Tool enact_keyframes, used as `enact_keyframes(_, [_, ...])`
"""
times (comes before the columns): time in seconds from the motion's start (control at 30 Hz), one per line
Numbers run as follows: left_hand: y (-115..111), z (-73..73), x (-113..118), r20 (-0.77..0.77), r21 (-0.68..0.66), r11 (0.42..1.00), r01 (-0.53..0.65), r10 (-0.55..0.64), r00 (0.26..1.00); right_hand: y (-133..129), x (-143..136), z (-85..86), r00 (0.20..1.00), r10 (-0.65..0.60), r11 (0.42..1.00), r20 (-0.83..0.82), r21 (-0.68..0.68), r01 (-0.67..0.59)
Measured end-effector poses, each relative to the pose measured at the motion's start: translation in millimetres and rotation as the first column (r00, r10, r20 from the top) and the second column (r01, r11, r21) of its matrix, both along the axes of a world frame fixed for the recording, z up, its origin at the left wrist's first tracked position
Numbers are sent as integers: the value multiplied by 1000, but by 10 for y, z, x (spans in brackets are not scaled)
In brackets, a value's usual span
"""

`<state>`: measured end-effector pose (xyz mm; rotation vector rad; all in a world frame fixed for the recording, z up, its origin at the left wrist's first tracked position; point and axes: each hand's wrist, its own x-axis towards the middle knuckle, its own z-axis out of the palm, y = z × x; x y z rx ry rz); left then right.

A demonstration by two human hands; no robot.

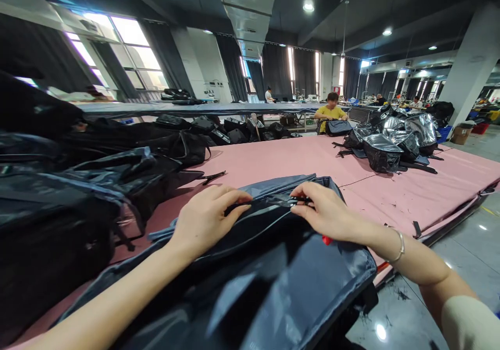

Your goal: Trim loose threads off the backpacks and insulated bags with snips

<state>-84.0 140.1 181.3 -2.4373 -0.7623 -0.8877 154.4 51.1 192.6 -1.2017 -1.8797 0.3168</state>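
Note:
A backpack-like bag (320, 282) with a dark blue-grey, slightly shiny lining lies spread in front of me, its mouth facing me. My left hand (213, 214) is closed, pinching the black edge strip of the bag's opening between thumb and fingers. Just to the right, my right hand (322, 209) pinches a small black piece with shiny spots at the same edge; its exact kind is unclear. Between the two hands the black strip (271, 200) runs fairly taut. A small red bit (327, 240) shows beneath my right hand.
The bag rests on a pink-covered table (250, 157). Black bags (47, 225) are heaped close on the left. Several bags with silver lining (390, 136) are piled at the far right. Across the table a person in a yellow top (330, 113) handles another bag.

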Motion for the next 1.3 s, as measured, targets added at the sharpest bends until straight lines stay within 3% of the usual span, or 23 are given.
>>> enact_keyframes(0.1, [-20,-39,-39,-171,236,959,154,-115,978,30,-144,-206,997,-73,997,6,-27,73])
enact_keyframes(0.2, [-80,-69,-40,-324,410,880,238,-103,940,77,-256,-309,988,-137,988,65,-57,141])
enact_keyframes(0.3, [-147,-62,4,-361,482,838,255,-75,929,77,-334,-335,977,-160,984,139,-49,169])
enact_keyframes(0.57, [-179,-66,23,-315,449,848,284,-147,938,80,-426,-396,964,-150,987,219,-18,158])
enact_keyframes(0.7, [-179,-80,11,-286,396,874,282,-174,942,91,-404,-431,976,-135,989,171,-39,143])
enact_keyframes(0.9, [-164,-100,1,-329,426,864,268,-128,936,88,-351,-482,989,-130,988,65,-72,135])
enact_keyframes(1.07, [-150,-117,-1,-290,389,875,290,-182,940,82,-354,-496,991,-122,990,57,-68,126])
enact_keyframes(1.3, [-205,-78,13,-310,404,868,290,-168,936,118,-384,-545,996,-84,995,17,-48,84])
